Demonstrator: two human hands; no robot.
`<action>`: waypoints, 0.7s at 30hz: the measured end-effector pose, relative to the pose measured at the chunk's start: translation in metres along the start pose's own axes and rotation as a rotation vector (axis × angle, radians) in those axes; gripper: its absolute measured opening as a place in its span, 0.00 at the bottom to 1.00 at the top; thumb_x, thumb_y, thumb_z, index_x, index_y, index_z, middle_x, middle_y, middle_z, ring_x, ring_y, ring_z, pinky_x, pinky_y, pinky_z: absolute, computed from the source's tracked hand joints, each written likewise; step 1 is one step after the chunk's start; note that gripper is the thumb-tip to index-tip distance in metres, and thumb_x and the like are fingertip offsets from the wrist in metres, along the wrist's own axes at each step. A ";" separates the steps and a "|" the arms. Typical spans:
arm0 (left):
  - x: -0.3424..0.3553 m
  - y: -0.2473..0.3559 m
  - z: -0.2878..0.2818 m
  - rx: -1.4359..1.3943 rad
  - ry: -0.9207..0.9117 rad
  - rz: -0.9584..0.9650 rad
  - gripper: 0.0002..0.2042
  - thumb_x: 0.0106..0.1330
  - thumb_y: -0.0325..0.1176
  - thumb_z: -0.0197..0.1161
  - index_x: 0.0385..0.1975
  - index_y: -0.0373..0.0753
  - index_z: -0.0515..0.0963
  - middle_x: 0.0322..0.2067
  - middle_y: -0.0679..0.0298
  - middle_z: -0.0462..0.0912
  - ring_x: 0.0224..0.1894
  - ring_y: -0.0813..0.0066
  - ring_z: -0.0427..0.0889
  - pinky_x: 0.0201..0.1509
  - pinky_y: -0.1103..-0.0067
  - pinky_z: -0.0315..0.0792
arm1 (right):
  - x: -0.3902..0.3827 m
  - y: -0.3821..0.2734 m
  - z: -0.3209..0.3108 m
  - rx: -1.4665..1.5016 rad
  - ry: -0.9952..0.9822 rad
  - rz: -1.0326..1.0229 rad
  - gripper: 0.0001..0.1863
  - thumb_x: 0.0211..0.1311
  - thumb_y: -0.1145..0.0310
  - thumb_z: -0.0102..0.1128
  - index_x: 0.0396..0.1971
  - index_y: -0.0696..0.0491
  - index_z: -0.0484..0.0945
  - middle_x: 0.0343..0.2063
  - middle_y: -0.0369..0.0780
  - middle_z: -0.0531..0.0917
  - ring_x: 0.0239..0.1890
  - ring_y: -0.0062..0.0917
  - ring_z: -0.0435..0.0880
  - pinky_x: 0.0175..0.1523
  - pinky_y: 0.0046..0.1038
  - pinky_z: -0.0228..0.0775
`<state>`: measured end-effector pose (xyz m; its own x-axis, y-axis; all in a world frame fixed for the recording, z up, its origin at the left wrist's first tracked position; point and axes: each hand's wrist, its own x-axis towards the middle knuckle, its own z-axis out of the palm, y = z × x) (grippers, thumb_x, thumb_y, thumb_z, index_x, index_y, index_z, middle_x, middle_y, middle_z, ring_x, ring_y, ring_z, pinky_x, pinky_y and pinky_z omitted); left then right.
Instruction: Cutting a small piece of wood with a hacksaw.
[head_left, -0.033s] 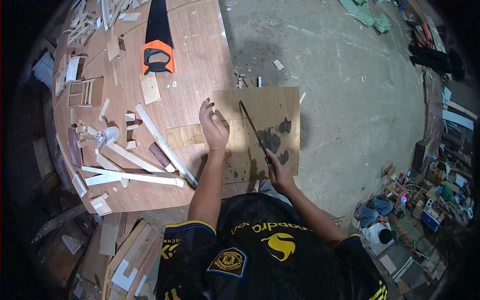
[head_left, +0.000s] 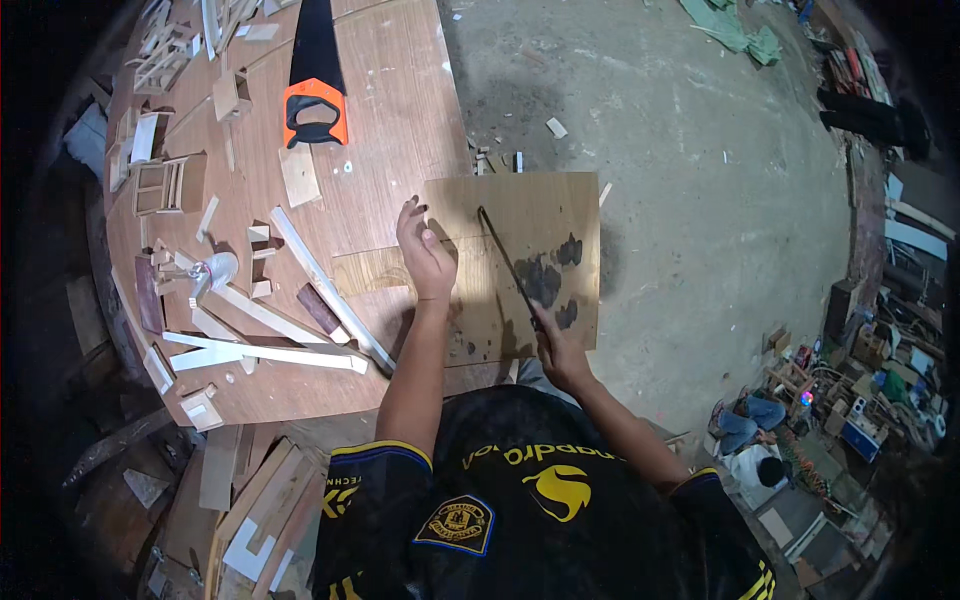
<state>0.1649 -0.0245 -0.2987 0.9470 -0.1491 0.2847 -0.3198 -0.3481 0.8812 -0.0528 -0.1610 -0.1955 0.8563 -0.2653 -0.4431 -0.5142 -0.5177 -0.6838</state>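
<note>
A square wooden board (head_left: 450, 205) with dark, irregular stains lies in front of me and overlaps the table's right edge. My right hand (head_left: 562, 350) is closed around the lower end of a long, thin, dark rod-like tool (head_left: 508, 258). The tool slants across the board, its far tip toward the upper left; I cannot tell whether it touches the surface. At the board's left edge, my left hand (head_left: 427, 252) is raised with its fingers stretched and nothing in it. Dark smudges show on its fingertips.
On the wooden table (head_left: 395, 100) lie an orange-handled handsaw (head_left: 316, 115), a long pale strip (head_left: 330, 285), a small glass-like container (head_left: 215, 270) and several small wooden frames and offcuts. Concrete floor (head_left: 700, 230) stretches to the right. A person (head_left: 750, 450) sits among clutter at lower right.
The far tip of the tool has shifted very slightly toward me. My left hand is nearly unmoved.
</note>
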 end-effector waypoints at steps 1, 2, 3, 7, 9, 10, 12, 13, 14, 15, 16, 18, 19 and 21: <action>0.002 0.002 0.001 -0.026 0.003 -0.009 0.19 0.75 0.38 0.39 0.54 0.28 0.63 0.59 0.42 0.66 0.62 0.53 0.67 0.64 0.64 0.63 | -0.008 0.011 0.007 -0.015 0.117 -0.227 0.30 0.69 0.67 0.48 0.69 0.37 0.56 0.34 0.57 0.80 0.32 0.54 0.79 0.33 0.48 0.70; 0.002 0.005 0.003 -0.110 0.040 -0.075 0.17 0.73 0.36 0.40 0.50 0.28 0.67 0.59 0.43 0.66 0.64 0.45 0.64 0.66 0.61 0.59 | -0.018 0.013 0.007 -0.078 -0.029 -0.087 0.32 0.67 0.68 0.49 0.70 0.35 0.54 0.39 0.56 0.80 0.33 0.56 0.79 0.35 0.50 0.71; 0.003 0.008 0.002 -0.110 0.039 -0.079 0.17 0.73 0.36 0.40 0.50 0.28 0.67 0.59 0.43 0.66 0.64 0.45 0.64 0.66 0.61 0.59 | -0.021 0.018 0.007 -0.079 -0.031 -0.084 0.32 0.67 0.68 0.49 0.70 0.35 0.54 0.39 0.56 0.80 0.33 0.56 0.79 0.35 0.50 0.71; 0.008 0.024 0.001 0.388 -0.188 0.193 0.17 0.70 0.37 0.49 0.51 0.33 0.72 0.61 0.51 0.67 0.66 0.47 0.60 0.69 0.54 0.53 | -0.028 0.032 -0.003 -0.192 -0.140 0.162 0.34 0.66 0.70 0.48 0.71 0.34 0.51 0.41 0.57 0.80 0.33 0.55 0.79 0.36 0.49 0.72; 0.006 0.028 0.004 0.551 -0.269 0.319 0.17 0.68 0.37 0.52 0.52 0.36 0.74 0.61 0.55 0.68 0.67 0.47 0.59 0.70 0.52 0.50 | -0.023 0.033 -0.014 -0.109 0.149 0.047 0.33 0.65 0.70 0.48 0.70 0.34 0.55 0.31 0.56 0.81 0.30 0.54 0.80 0.35 0.48 0.71; 0.008 0.029 0.004 0.573 -0.330 0.355 0.18 0.66 0.38 0.55 0.53 0.38 0.75 0.61 0.58 0.68 0.67 0.49 0.59 0.70 0.50 0.49 | -0.022 0.035 -0.025 -0.067 0.036 0.205 0.33 0.64 0.71 0.47 0.70 0.37 0.55 0.37 0.56 0.80 0.35 0.54 0.80 0.39 0.47 0.72; 0.008 0.025 0.006 0.592 -0.387 0.394 0.19 0.64 0.40 0.58 0.54 0.40 0.75 0.61 0.60 0.69 0.67 0.50 0.59 0.71 0.49 0.48 | -0.009 0.021 -0.044 -0.004 0.096 0.166 0.33 0.64 0.72 0.47 0.70 0.39 0.55 0.39 0.56 0.80 0.38 0.53 0.80 0.41 0.46 0.72; 0.007 0.021 0.008 0.620 -0.405 0.428 0.19 0.63 0.41 0.59 0.51 0.40 0.76 0.61 0.60 0.69 0.67 0.51 0.59 0.71 0.49 0.48 | -0.001 0.013 -0.055 0.059 0.154 0.124 0.34 0.63 0.72 0.47 0.70 0.41 0.54 0.41 0.56 0.79 0.41 0.52 0.80 0.43 0.46 0.71; 0.006 0.018 0.010 0.648 -0.423 0.461 0.18 0.62 0.42 0.60 0.49 0.40 0.77 0.61 0.60 0.69 0.67 0.51 0.59 0.71 0.50 0.48 | 0.008 0.000 -0.067 0.021 0.093 0.200 0.33 0.62 0.72 0.48 0.69 0.46 0.56 0.42 0.56 0.79 0.44 0.51 0.79 0.47 0.45 0.71; 0.008 0.021 0.013 0.643 -0.422 0.466 0.18 0.62 0.42 0.60 0.49 0.40 0.77 0.61 0.60 0.69 0.67 0.51 0.59 0.71 0.50 0.48 | 0.014 -0.010 -0.074 0.020 0.099 0.201 0.33 0.62 0.72 0.48 0.69 0.46 0.56 0.42 0.56 0.79 0.44 0.51 0.79 0.47 0.45 0.71; 0.009 0.024 0.016 0.637 -0.456 0.381 0.20 0.62 0.42 0.60 0.52 0.41 0.76 0.62 0.60 0.68 0.67 0.51 0.60 0.71 0.51 0.48 | 0.020 -0.018 -0.081 -0.038 0.098 0.141 0.33 0.62 0.72 0.48 0.69 0.46 0.56 0.41 0.56 0.79 0.43 0.52 0.79 0.46 0.45 0.71; 0.016 0.031 0.028 0.625 -0.488 0.301 0.22 0.62 0.42 0.60 0.55 0.41 0.74 0.63 0.60 0.68 0.66 0.51 0.60 0.72 0.53 0.48 | 0.034 -0.038 -0.090 -0.106 0.077 0.103 0.31 0.60 0.74 0.48 0.67 0.49 0.60 0.39 0.56 0.80 0.41 0.52 0.80 0.46 0.45 0.71; 0.021 0.035 0.035 0.656 -0.496 0.267 0.21 0.63 0.43 0.59 0.55 0.42 0.74 0.64 0.61 0.67 0.67 0.53 0.59 0.72 0.54 0.48 | 0.041 -0.047 -0.092 -0.107 0.079 0.101 0.31 0.60 0.74 0.48 0.67 0.49 0.60 0.39 0.56 0.80 0.41 0.52 0.80 0.46 0.45 0.71; 0.026 0.033 0.046 0.670 -0.499 0.236 0.21 0.63 0.43 0.58 0.54 0.43 0.75 0.65 0.62 0.66 0.67 0.54 0.59 0.72 0.54 0.47 | 0.053 -0.064 -0.098 -0.130 0.035 0.119 0.27 0.62 0.73 0.45 0.64 0.52 0.64 0.31 0.54 0.81 0.37 0.50 0.81 0.42 0.45 0.71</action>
<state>0.1772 -0.0825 -0.2798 0.7790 -0.6198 0.0952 -0.6061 -0.7053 0.3678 0.0303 -0.2215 -0.1188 0.7919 -0.3583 -0.4944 -0.6036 -0.5813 -0.5457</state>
